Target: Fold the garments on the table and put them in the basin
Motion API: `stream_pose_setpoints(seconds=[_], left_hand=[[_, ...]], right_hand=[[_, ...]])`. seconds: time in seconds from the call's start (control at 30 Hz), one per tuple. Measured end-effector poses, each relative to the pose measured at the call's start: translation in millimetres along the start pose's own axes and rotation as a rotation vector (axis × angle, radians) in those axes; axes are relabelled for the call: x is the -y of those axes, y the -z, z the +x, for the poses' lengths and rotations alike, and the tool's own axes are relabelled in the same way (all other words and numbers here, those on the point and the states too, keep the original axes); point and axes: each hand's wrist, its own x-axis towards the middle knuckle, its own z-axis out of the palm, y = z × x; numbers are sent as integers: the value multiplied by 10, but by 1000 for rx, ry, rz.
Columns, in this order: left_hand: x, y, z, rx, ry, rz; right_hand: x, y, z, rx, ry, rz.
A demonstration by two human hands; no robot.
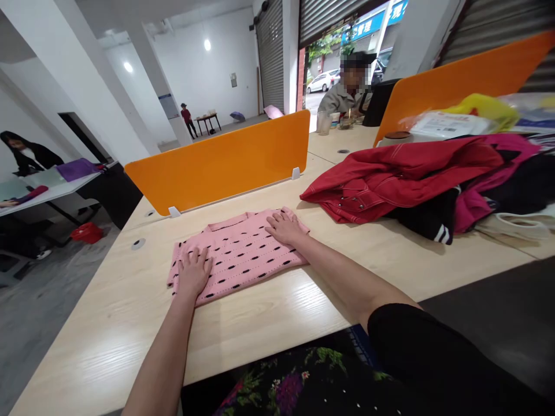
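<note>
A pink knit top (243, 251) with rows of black dashes lies folded into a rough rectangle on the wooden table (269, 329), its neckline towards the orange divider. My left hand (193, 271) rests flat on its left side, fingers spread. On the upper right part of the top lies my right hand (284, 227), also flat with the fingers apart. Neither hand grips the fabric. The underside of the top is hidden.
An orange divider (225, 164) stands behind the top. To the right is a heap of clothes with a red jacket (390, 179) uppermost, plus a roll of tape (515, 225). A person (347, 92) sits across the table; another person (30, 153) is at a desk on the left.
</note>
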Motion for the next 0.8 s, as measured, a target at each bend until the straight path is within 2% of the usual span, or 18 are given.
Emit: stream_pose_setpoints(seconds=[0.2,0.27,0.37,0.43,0.47,0.53,0.63,0.7,0.8], left_hand=[[60,38,-329,-5,-87,32],[67,80,-370,10,-88,31],[-41,196,-394,16,-48,6],[-226,274,-428,-48,-60,-27],[-347,299,-450,-89,-93,-47],[-608,307,-490,-128,-190,-86],[-921,223,-515,-61,-268,-116],[-1023,139,-516,-20,-273,-125],[-1052,56,-514,-22,-290,-164]], right_hand=[[-5,-69,-420,-81,41,10],[-39,-39,-491,-160,28,73],[-216,73,-522,-408,-162,300],[-390,150,-556,-483,-365,513],[-475,177,-588,-466,-443,613],[-599,204,-685,-330,-514,842],[-618,209,-868,-23,-486,1206],[-532,245,-976,130,-467,1351],[-313,428,-1059,146,-399,1437]])
